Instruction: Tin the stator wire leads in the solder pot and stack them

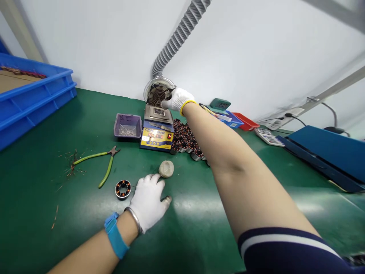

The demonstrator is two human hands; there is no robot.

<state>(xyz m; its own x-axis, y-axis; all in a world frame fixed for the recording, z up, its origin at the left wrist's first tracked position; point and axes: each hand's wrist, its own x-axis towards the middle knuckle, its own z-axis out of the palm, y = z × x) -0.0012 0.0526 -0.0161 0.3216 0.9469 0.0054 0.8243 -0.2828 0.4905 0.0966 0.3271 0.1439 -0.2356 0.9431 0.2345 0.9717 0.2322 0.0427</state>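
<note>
My left hand (149,201), in a white glove, lies with fingers apart on the green table, between a copper-wound ring (123,189) and a small pale round block (166,169). Gloved in white with a yellow cuff, my right hand (177,100) reaches over the hot metal plate of a yellow and blue device (156,137). Its fingers are bent near the round fan vent (158,95); what they hold, if anything, is hidden. Many copper-wound rings (184,135) stand right of the device, partly behind my right arm.
Green-handled cutters (107,167) lie open at the left near wire scraps (72,165). A purple bin (128,125) sits beside the device. A large blue crate (34,99) stands far left; a red tray (245,121) and a dark blue case (327,152) are at the right.
</note>
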